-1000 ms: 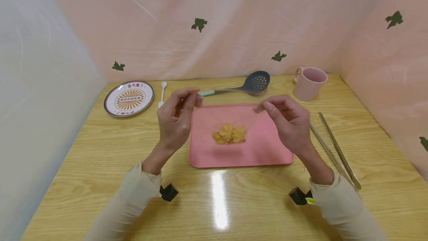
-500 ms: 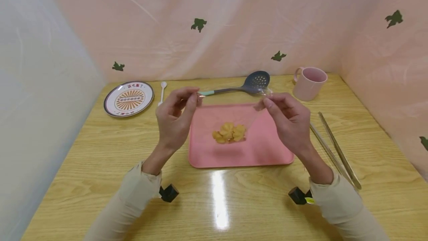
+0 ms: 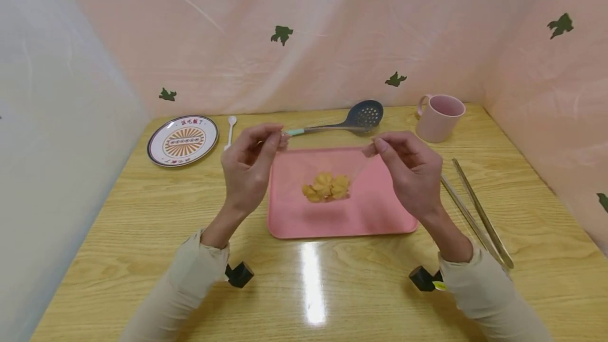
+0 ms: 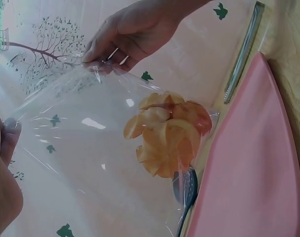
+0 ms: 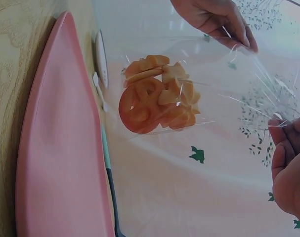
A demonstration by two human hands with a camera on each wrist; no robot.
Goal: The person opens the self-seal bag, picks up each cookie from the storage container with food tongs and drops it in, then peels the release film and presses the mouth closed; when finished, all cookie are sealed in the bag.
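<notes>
A clear plastic bag [image 4: 98, 143] hangs between my two hands, with several golden cookies [image 3: 325, 186] gathered at its bottom. My left hand [image 3: 249, 168] pinches one upper corner of the bag between thumb and fingers. The opposite upper corner is pinched by my right hand [image 3: 412, 173]. In the right wrist view the bag's top edge looks stretched taut between the hands, and the cookies [image 5: 159, 96] are piled together. Below the bag lies a pink tray [image 3: 380, 215], and the wrist views show the bag held above it.
A slotted spoon [image 3: 364, 116] with a mint handle lies behind the tray. At the back left are a patterned plate [image 3: 184, 141] and a small white spoon [image 3: 231, 130]. A pink mug [image 3: 439, 119] stands back right, and metal tongs [image 3: 480, 210] lie beside my right forearm.
Both hands keep their pinch on the bag and stay almost in place. The bag's film and the glints along its upper edge shift slightly.
</notes>
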